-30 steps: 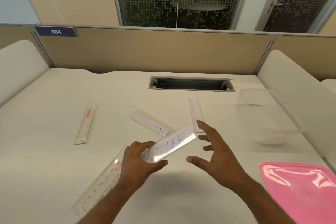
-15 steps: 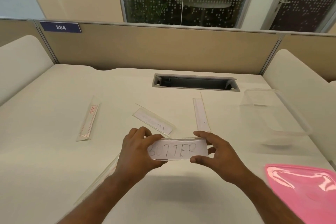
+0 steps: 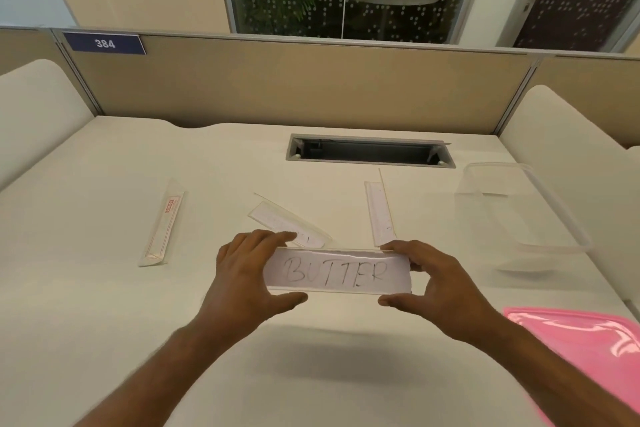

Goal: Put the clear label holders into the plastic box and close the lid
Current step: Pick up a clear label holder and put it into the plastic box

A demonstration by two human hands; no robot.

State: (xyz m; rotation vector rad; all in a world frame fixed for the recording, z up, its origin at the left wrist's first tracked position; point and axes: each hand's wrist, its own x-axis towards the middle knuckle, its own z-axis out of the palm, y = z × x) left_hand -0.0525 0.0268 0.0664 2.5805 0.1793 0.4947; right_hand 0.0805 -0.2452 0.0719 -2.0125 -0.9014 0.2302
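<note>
Clear BUTTER label holder (image 3: 337, 272) pinched at both ends — my left hand (image 3: 247, 274), my right hand (image 3: 441, 282) — above table (image 3: 104, 305); plastic box (image 3: 519, 215) right, lid off.

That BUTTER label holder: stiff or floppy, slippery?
Probably stiff: the label holder stays flat, pinched only at its ends by the left hand and right hand. Likely light, thin clear plastic. Its glossy face may be slippery.

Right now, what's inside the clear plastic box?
The clear plastic box looks empty: only the desk shows through its walls. No label holder lies in it. The BUTTER holder is held by the left hand and right hand, outside it.
</note>
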